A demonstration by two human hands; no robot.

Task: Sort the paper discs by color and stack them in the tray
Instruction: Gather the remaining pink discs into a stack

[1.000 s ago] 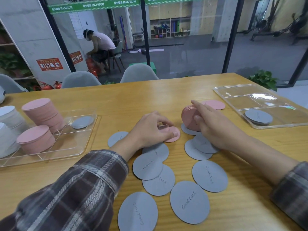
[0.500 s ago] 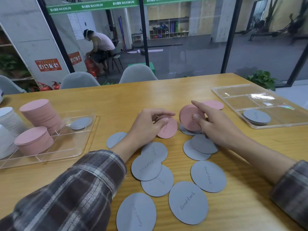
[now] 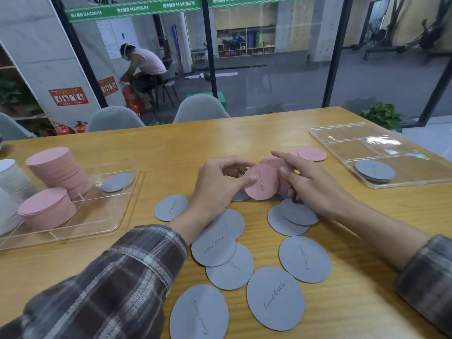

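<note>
Head view shows the pink disc [image 3: 261, 182] pinched on edge between the thumb and fingertips of my left hand [image 3: 217, 187]. Its face overlaps the small pink stack [image 3: 277, 165] that my right hand [image 3: 315, 185] grips between thumb and curled fingers. Both are held above the table [image 3: 171, 148], right where the two sets of fingertips meet. To make this join cleanly, I judge I should slide the disc flush against the stack and ease the right thumb only enough to admit it. Then I should square the rims with light pressure so the paper does not bend. Below the fingers and nearer to me lie gray discs [image 3: 275, 298]. Just beyond the right fingertips rest loose pink discs [image 3: 311, 154], and farther right the clear tray [image 3: 342, 133] holds a gray stack [image 3: 374, 170].
</note>
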